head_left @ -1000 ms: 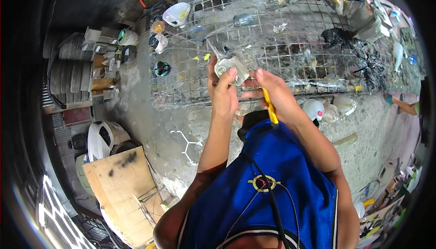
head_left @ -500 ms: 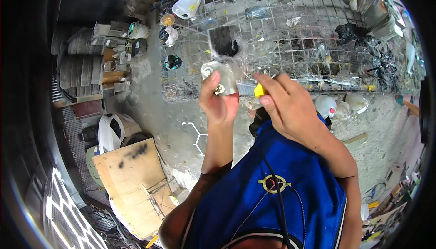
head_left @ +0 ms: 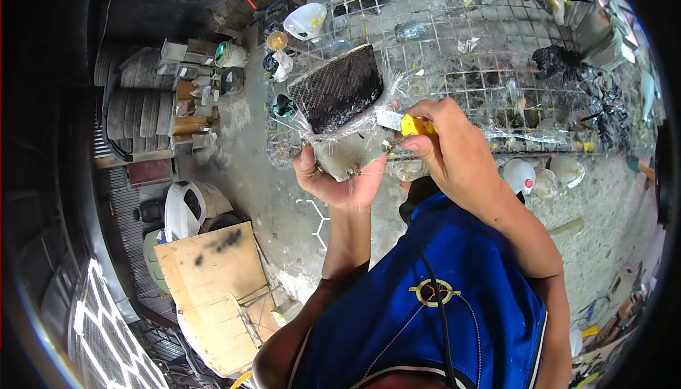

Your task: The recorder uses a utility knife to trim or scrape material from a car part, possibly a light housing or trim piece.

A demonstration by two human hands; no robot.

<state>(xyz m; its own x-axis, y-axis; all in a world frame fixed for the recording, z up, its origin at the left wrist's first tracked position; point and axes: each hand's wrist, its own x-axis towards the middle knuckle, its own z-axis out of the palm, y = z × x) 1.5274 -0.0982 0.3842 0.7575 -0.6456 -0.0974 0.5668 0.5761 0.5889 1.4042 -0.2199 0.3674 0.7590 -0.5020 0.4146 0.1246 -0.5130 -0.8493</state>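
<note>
My left hand point(head_left: 339, 179) is raised in front of me, palm up, fingers curled around the lower part of a clear plastic wrap point(head_left: 355, 149). Inside the wrap, above my left fingers, sits a dark woven panel point(head_left: 337, 89), tilted, with its upper corner pointing away from me. The wrap is wrinkled and sticks out around the panel on all sides.

My right hand point(head_left: 454, 151) is just to the right of the left one, closed around a yellow cutter point(head_left: 413, 125). The grey blade end of the cutter points left and touches the wrap near the right edge of the panel. I cannot tell if the blade goes into the plastic or only lies on it.

Beyond both hands there is a wire mesh table point(head_left: 489, 69) with scraps and plastic pieces on it. Far behind my left hand a white funnel point(head_left: 306, 20) lies near the corner of the mesh. Below my left forearm, on the concrete floor, is a wooden board point(head_left: 213, 268), and next to it a white helmet point(head_left: 186, 208). Under my right wrist a white bottle point(head_left: 519, 174) lies on the floor.
</note>
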